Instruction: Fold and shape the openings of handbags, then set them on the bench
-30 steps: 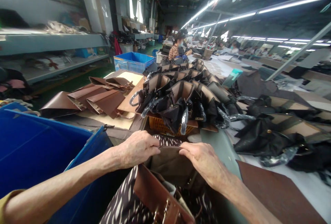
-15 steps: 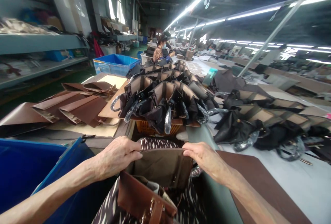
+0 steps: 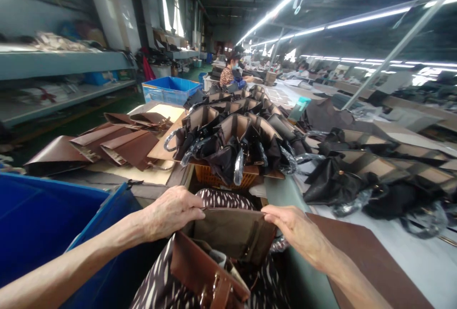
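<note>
A brown handbag (image 3: 232,233) rests on my lap over patterned cloth (image 3: 153,275), its olive-brown lining facing up. My left hand (image 3: 174,211) pinches the left end of the bag's top edge between thumb and fingers. At the right end of that edge, my right hand (image 3: 291,223) grips in the same way. The edge runs nearly straight between the two hands. Nearer to me lies the bag's reddish-brown flap (image 3: 200,261) with a strap and metal clasp (image 3: 216,285). Something pale, too unclear to name, shows inside the bag.
Ahead, several black handbags (image 3: 228,152) with plastic-wrapped handles sit on a board above an orange basket (image 3: 224,176). More black bags (image 3: 357,171) cover the right table. Brown bag pieces (image 3: 124,147) lie left. A blue bin (image 3: 46,223) stands beside my left arm. A person (image 3: 230,73) sits farther back.
The whole scene has shifted slightly to the right in view. Both hands keep their hold on the handbag's edge, with little other movement.
</note>
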Available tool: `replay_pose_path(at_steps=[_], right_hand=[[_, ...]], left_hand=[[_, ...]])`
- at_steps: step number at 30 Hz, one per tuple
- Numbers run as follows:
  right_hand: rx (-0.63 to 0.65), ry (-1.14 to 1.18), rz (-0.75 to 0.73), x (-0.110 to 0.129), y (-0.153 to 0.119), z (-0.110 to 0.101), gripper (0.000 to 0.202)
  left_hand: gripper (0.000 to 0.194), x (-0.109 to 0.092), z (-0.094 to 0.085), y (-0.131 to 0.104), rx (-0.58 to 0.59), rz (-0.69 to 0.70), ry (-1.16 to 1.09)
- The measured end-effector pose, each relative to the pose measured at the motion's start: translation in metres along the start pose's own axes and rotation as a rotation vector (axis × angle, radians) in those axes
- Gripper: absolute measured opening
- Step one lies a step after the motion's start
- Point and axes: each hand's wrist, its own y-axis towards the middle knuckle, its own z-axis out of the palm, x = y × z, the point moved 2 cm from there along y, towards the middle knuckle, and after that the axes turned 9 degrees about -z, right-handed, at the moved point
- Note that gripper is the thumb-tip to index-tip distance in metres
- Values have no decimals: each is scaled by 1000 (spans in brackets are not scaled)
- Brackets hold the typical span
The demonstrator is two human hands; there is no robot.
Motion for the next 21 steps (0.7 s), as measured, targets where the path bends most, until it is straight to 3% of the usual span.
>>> replay_pose_path(at_steps=[4, 6, 9, 11, 16, 21], right_hand=[[-22, -49, 23, 22, 7, -3, 25], [-58, -89, -50, 48, 20, -2, 25], [22, -48, -214, 92, 46, 8, 21], [66, -73, -216, 110, 63, 15, 21], [173, -56, -219, 120, 87, 23, 17], [216, -109, -247, 120, 97, 27, 20]], left_hand=[[27, -1, -1, -6, -6, 1, -3], [19, -3, 0, -8, -1, -20, -1], [9, -3, 0, -12, -19, -88, -37], [12, 0, 0, -14, -66, -139, -85], [19, 13, 3, -22, -175, -182, -240], [1, 14, 12, -31, -318, -138, -223]])
